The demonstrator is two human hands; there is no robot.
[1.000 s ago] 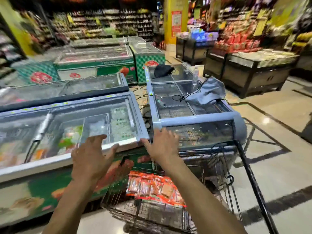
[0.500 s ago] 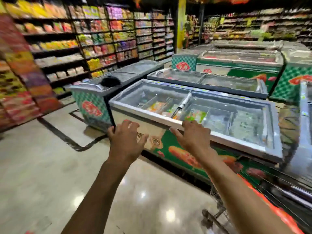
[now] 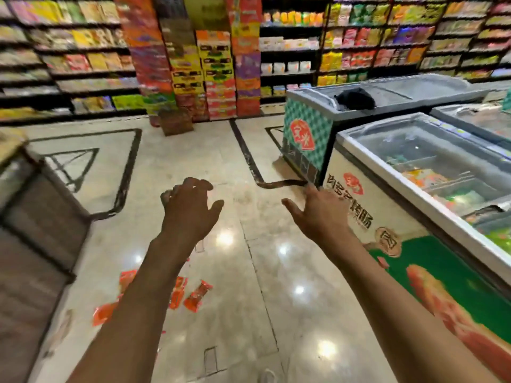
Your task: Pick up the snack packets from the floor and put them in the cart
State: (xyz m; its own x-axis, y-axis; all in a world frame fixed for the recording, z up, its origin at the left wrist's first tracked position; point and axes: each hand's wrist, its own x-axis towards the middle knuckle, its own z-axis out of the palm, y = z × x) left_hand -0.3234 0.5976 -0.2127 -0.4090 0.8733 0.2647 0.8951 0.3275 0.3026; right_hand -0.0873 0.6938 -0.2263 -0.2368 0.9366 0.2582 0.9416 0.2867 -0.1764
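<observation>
L hand [image 3: 188,214] loose, empty | R hand [image 3: 320,214] spread, empty | snack packets [image 3: 197,295] on floor [image 3: 276,272], 7 o'clock of L hand | prob light, crinkly, slippery; pinch by edge seam

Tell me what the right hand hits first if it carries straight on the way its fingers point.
Probably the white chest freezer: the right hand, open and empty, points up-right at its front corner. Depth is unclear; it may already be touching.

Lower left of my view: red-orange snack packets [image 3: 197,296] on glossy beige floor [image 3: 276,272] with black line markings. Right: freezer [image 3: 414,244], cream, green and red panel. Upper right: teal-checked freezer [image 3: 309,134].
</observation>
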